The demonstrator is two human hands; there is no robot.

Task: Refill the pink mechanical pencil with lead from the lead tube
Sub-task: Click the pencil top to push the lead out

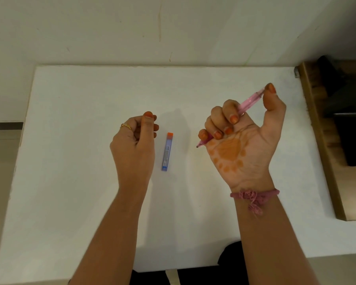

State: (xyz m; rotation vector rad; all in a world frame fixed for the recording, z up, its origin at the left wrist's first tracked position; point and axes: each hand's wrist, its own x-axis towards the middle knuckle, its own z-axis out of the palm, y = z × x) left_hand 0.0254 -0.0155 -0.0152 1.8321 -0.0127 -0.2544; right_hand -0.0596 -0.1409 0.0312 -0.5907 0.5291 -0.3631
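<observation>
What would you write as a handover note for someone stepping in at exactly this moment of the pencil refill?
Right hand: grips the pink mechanical pencil above the table, fingers curled round the barrel, thumb on the push-button end, tip pointing down and left.
Left hand: fingers curled, hovering left of the lead tube; whether it pinches anything cannot be told.
Lead tube: lies flat on the white table between the hands, orange cap on, untouched.
Done: pencil picked up.
Left: open the pencil's back end, open the tube, take out lead, feed it in, close both.
</observation>
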